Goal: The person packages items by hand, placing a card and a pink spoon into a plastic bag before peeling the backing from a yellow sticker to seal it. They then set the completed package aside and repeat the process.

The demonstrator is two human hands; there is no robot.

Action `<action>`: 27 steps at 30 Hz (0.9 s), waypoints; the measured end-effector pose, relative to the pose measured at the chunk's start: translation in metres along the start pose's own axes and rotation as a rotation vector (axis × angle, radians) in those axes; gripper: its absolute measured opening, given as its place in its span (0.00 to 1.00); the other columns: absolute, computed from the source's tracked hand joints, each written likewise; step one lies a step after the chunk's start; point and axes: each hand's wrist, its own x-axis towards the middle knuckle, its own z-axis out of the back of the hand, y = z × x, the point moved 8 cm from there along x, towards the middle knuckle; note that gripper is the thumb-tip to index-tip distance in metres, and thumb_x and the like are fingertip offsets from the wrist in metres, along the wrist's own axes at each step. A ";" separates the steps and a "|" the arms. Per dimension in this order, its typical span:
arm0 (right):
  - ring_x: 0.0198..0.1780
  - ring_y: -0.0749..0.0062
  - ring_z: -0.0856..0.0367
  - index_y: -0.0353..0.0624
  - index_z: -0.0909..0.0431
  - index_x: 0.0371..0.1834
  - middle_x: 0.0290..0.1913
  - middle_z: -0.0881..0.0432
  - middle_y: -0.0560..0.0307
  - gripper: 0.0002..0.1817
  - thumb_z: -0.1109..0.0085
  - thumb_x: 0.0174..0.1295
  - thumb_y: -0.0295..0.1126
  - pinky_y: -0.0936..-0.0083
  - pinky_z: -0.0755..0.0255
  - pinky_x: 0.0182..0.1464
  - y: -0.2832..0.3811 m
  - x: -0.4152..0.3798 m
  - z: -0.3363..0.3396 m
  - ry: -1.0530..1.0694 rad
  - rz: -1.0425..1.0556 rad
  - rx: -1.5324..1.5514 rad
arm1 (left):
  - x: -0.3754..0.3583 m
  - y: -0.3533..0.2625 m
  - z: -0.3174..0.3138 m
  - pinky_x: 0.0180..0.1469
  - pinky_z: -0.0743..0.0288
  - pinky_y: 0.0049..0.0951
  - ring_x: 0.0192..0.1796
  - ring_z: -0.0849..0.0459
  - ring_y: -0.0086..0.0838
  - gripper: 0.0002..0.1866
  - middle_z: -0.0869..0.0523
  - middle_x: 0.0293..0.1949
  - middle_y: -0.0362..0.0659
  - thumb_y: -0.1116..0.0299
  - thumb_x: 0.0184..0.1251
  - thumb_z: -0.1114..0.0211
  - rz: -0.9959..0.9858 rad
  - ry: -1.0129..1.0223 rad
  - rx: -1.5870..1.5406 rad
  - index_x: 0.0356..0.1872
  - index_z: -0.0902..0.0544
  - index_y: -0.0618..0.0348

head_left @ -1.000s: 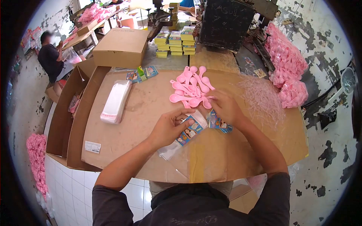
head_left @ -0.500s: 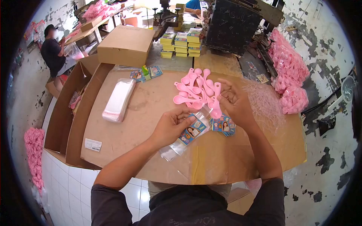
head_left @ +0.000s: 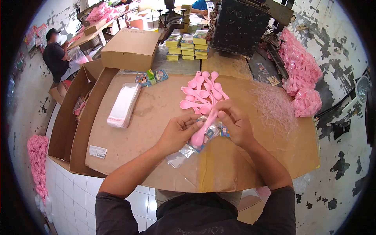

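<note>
My left hand (head_left: 177,135) pinches a clear plastic bag (head_left: 179,157) with a blue printed card in it, low over the cardboard tabletop. My right hand (head_left: 238,122) grips a pink measuring spoon (head_left: 198,137) by its handle. The spoon's bowl points down toward me and overlaps the bag, hiding most of the card. Just beyond both hands lies a loose pile of pink spoons (head_left: 200,93). Part of a stack of blue cards (head_left: 224,131) shows beside my right fingers.
A bundle of clear bags (head_left: 124,105) lies at left, near blue cards with a green clip-like item (head_left: 151,76). A closed carton (head_left: 131,47) and stacked card bundles (head_left: 188,47) stand behind. Pink strands (head_left: 274,107) lie right. A person (head_left: 56,55) sits far left.
My right hand has picked up a pink spoon from the pile's right edge and brought it down and left over the bag. My left hand still holds the bag in place.
</note>
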 end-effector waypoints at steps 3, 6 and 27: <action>0.71 0.67 0.27 0.35 0.24 0.64 0.65 0.23 0.54 0.20 0.41 0.69 0.14 0.66 0.26 0.67 -0.001 0.005 0.002 0.048 -0.081 0.185 | 0.000 0.005 0.007 0.37 0.21 0.16 0.40 0.13 0.15 0.16 0.08 0.45 0.39 0.67 0.81 0.36 0.052 0.004 0.101 0.62 0.17 0.64; 0.70 0.66 0.25 0.38 0.17 0.57 0.67 0.22 0.54 0.17 0.40 0.66 0.14 0.66 0.27 0.67 0.034 0.015 -0.002 0.129 0.049 -0.008 | -0.001 0.002 -0.001 0.34 0.24 0.14 0.37 0.14 0.13 0.17 0.08 0.41 0.36 0.66 0.80 0.34 0.020 0.065 0.027 0.62 0.18 0.63; 0.32 0.62 0.17 0.38 0.14 0.42 0.31 0.19 0.54 0.07 0.29 0.62 0.26 0.67 0.24 0.37 0.119 0.010 -0.013 0.076 0.177 -0.580 | -0.026 -0.044 -0.033 0.59 0.18 0.29 0.55 0.11 0.28 0.21 0.10 0.55 0.47 0.75 0.78 0.35 -0.315 0.073 0.369 0.68 0.22 0.65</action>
